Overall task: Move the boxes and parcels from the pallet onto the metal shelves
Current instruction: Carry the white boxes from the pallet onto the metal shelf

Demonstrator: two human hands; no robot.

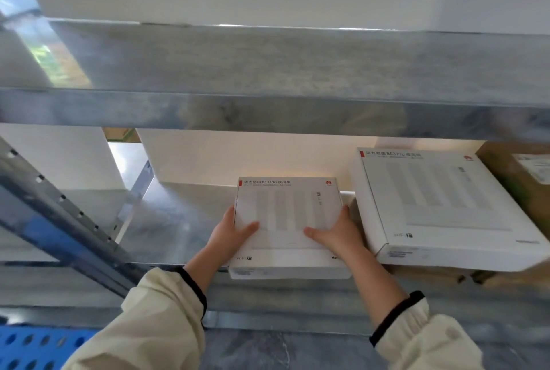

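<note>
Two metal shelf levels face me. On the lower shelf (178, 220) sit two flat white boxes, each printed "BE3 Pro" and "WiFi 7" with a red logo. The right box (440, 200) lies beside one brown carton (512, 182). My left hand (229, 235) and right hand (336, 232) grip the nearer box (287, 211) by its sides, thumbs on top.

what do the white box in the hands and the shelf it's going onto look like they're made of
The white box, held by the left hand and right hand: likely printed cardboard with a smooth matte finish, judging by its crisp folded edges and printed lettering. The shelf: likely galvanised steel sheet, grey and mottled with a dull sheen that reflects light; the exact metal is uncertain.
</note>
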